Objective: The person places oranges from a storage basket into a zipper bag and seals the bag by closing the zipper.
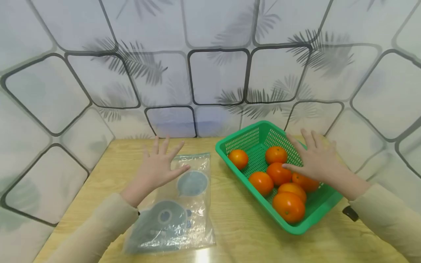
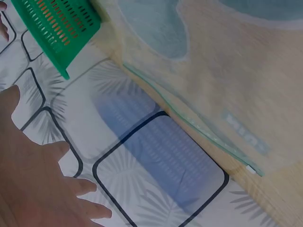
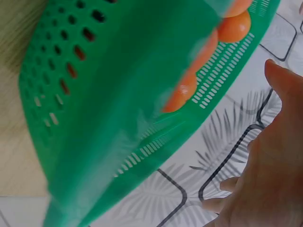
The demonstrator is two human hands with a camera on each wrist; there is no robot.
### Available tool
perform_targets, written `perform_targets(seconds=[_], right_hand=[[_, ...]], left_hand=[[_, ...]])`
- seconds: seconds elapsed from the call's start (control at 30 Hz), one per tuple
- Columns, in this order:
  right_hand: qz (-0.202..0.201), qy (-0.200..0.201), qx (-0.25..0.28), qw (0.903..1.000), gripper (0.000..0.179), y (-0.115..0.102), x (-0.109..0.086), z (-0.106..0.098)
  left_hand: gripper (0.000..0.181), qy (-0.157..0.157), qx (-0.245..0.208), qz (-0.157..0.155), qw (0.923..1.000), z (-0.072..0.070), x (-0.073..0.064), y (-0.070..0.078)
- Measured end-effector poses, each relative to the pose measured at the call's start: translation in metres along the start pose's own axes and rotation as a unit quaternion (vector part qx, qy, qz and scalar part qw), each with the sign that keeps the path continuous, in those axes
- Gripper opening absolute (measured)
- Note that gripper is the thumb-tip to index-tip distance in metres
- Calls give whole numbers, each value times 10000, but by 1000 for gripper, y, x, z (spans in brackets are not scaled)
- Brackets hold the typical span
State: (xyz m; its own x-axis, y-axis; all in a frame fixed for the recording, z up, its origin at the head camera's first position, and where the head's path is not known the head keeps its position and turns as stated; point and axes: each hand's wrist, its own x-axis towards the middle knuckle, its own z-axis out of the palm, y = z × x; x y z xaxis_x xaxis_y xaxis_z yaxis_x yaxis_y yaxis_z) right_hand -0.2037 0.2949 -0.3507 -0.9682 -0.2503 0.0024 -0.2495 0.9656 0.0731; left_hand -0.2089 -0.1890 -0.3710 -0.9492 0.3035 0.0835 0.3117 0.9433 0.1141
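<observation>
My left hand [image 1: 160,166] is spread wide above a clear zip bag [image 1: 200,226] printed with blue shapes, which lies flat on the table. In the left wrist view the fingers of that hand [image 2: 38,175] hold nothing, and the bag's green zip strip [image 2: 189,125] with a white slider shows. Over the right side of a green plastic basket [image 1: 243,182], my right hand [image 1: 317,159] has its fingers splayed, also holding nothing. Several orange round fruits [image 1: 288,207], which look like tomatoes or oranges, sit in the basket. The right wrist view shows the basket's near wall [image 3: 118,94] close up.
A pale wood table [image 1: 236,226] carries the bag on the left and the basket on the right. Patterned white walls [image 1: 217,76] stand behind and at both sides. A small black object [image 1: 350,213] shows beside the right sleeve.
</observation>
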Motion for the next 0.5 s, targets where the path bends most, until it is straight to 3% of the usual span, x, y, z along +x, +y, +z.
perform_targets(seconds=[0.17,0.5], right_hand=[[39,66,-178,9998,107,8,-4,8],[213,-42,108,9997,108,25,-11,17]], left_hand=[[89,-7,-98,27,9999,4,8,7],[87,-30,-326,336,9989,11,32,27]])
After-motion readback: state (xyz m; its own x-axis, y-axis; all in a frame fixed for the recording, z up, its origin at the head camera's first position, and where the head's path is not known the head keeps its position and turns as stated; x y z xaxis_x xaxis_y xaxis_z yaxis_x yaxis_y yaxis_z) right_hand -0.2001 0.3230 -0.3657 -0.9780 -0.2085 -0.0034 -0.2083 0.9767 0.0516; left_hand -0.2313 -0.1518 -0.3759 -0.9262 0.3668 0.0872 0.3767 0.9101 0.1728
